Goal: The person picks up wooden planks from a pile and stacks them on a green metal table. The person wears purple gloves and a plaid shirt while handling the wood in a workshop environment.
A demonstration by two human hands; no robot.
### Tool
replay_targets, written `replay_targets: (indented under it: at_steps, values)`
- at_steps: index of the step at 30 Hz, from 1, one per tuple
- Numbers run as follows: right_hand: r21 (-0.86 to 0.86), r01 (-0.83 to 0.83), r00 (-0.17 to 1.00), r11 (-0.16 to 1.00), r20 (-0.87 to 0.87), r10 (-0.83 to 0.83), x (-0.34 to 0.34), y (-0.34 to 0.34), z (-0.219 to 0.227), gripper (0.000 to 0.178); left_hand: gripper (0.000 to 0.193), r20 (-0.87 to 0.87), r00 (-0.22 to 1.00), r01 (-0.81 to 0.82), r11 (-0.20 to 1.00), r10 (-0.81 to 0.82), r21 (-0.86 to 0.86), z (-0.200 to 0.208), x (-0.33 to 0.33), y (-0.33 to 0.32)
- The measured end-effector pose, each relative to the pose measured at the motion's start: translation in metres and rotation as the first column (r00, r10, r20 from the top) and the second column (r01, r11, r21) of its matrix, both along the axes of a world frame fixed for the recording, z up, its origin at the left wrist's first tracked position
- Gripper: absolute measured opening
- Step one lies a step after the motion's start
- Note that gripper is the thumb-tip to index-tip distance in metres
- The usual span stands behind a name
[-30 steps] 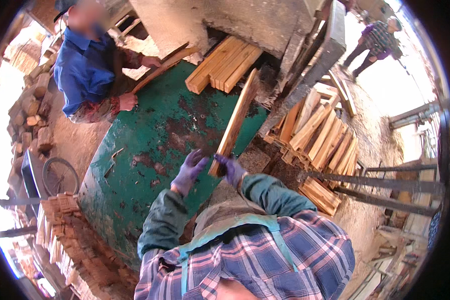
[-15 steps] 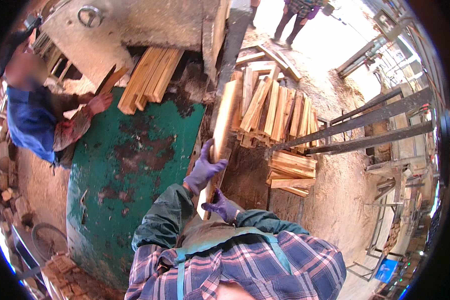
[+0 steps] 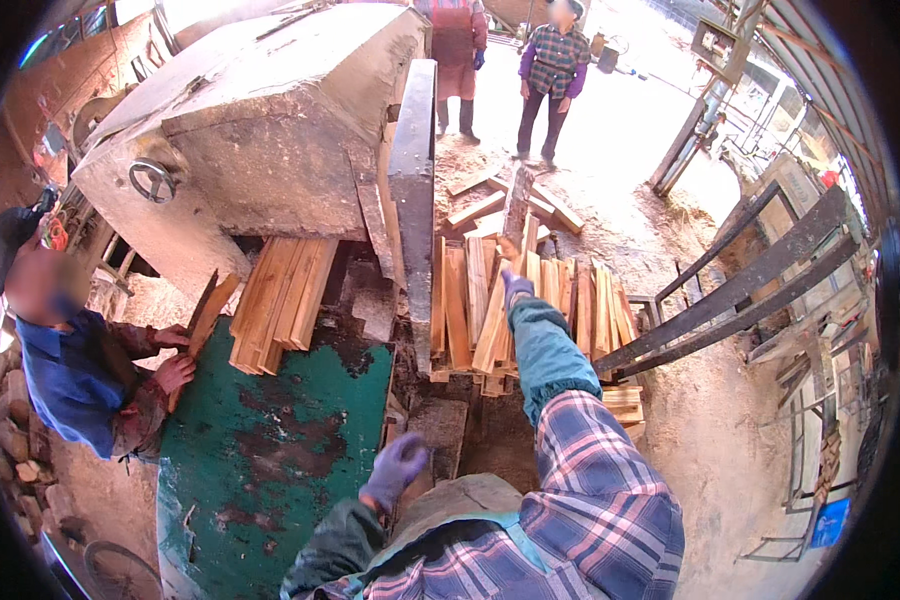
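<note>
My right hand point(image 3: 517, 289), in a purple glove, is stretched far forward over a pile of wooden strips point(image 3: 460, 320). Its fingers are closed at the near end of a long, rough brown board point(image 3: 516, 205), which points away from me; the grip is partly blurred. My left hand point(image 3: 396, 471), gloved the same, hangs loosely open and holds nothing. It is beside the right edge of a green metal table point(image 3: 260, 440) with worn, rusty patches. On that table's far end, several sawn strips point(image 3: 282, 305) stick out from under a large machine point(image 3: 270, 160).
At left, a co-worker point(image 3: 65, 370) in blue holds a dark-edged wooden slab point(image 3: 205, 320). Two people stand beyond the pile, one in a plaid shirt point(image 3: 553, 65). Dark metal bars point(image 3: 730, 285) slant in from the right. A dark upright plate point(image 3: 413, 200) flanks the machine.
The board held between both hands has gone forward in my right hand to over the pile. My left hand has let go and dropped nearer to me. The view has tilted up.
</note>
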State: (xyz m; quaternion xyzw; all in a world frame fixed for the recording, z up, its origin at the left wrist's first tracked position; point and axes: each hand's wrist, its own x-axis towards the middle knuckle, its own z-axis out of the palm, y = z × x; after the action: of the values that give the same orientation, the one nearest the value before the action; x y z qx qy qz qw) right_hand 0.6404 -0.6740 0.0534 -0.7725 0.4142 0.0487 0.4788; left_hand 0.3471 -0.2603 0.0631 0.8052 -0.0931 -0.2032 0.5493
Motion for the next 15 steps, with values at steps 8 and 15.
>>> replay_targets:
  at_steps: [8,15]
  values:
    - [-0.226,-0.942,0.253,0.248,0.007,0.967,-0.213,0.194,-0.216,0.035,0.029,-0.279,0.887,-0.411,0.905,0.368,-0.112,-0.061,-0.129,0.103]
    - [0.692,-0.465,0.796,0.552,0.054,0.603,-0.317,0.285,-0.158,0.021,0.033,-0.107,0.972,-0.22,0.97,0.209,-0.1,-0.04,-0.139,0.091]
